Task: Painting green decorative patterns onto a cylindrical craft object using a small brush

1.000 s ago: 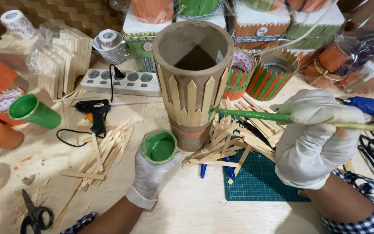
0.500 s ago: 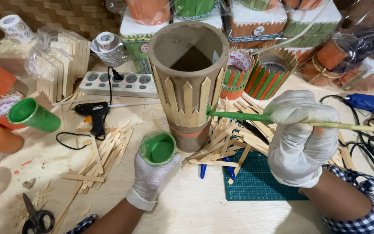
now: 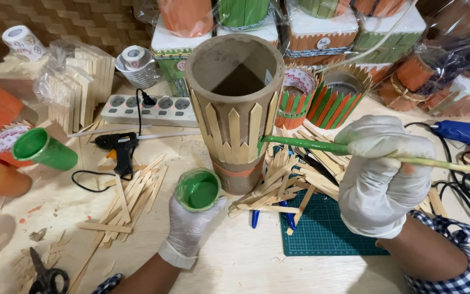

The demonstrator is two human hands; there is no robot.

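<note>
A tall brown cardboard tube stands upright mid-table, ringed with pointed wooden sticks. My right hand, in a white glove, grips a long paintbrush smeared green; its tip touches a stick on the tube's right side. My left hand, also gloved, holds a small cup of green paint just left of the tube's base. Loose wooden sticks lie piled around the tube's foot.
A black glue gun and a white power strip lie to the left. A green cup lies on its side far left. Scissors lie bottom left. A green cutting mat, a blue glue gun and wrapped finished pots sit right and behind.
The view has shifted slightly. My right hand has moved the brush tip a little along the tube's right side. The left hand and paint cup have stayed put.
</note>
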